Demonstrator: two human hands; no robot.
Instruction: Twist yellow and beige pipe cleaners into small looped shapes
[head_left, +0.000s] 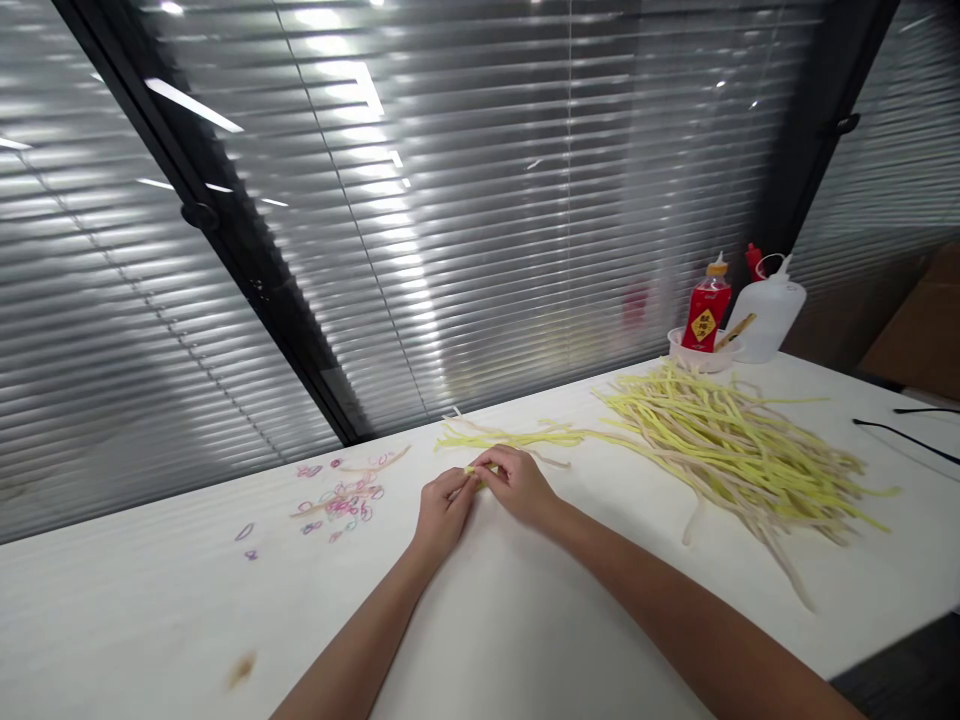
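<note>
My left hand (444, 508) and my right hand (517, 484) meet over the middle of the white table, thumbs and fingertips pinched close together. A short piece of yellow strip (470, 470) shows between them; the fingers cover most of it. Just beyond the hands, a few loose yellow and beige strips (517, 438) stretch toward the right. They run into a large pile of long, thin yellow and beige strips (720, 440). Left of my left hand, small coloured elastic bands (349, 505) in pink, red and purple lie scattered, with a couple of beige strips among them.
At the back right stand a red-labelled bottle (705, 312) in a clear plastic bowl (701, 358) and a white squeeze bottle (765, 315). Window blinds (487, 200) rise behind the table (135, 620). Thin black cable-like pieces (900, 436) lie at the right edge.
</note>
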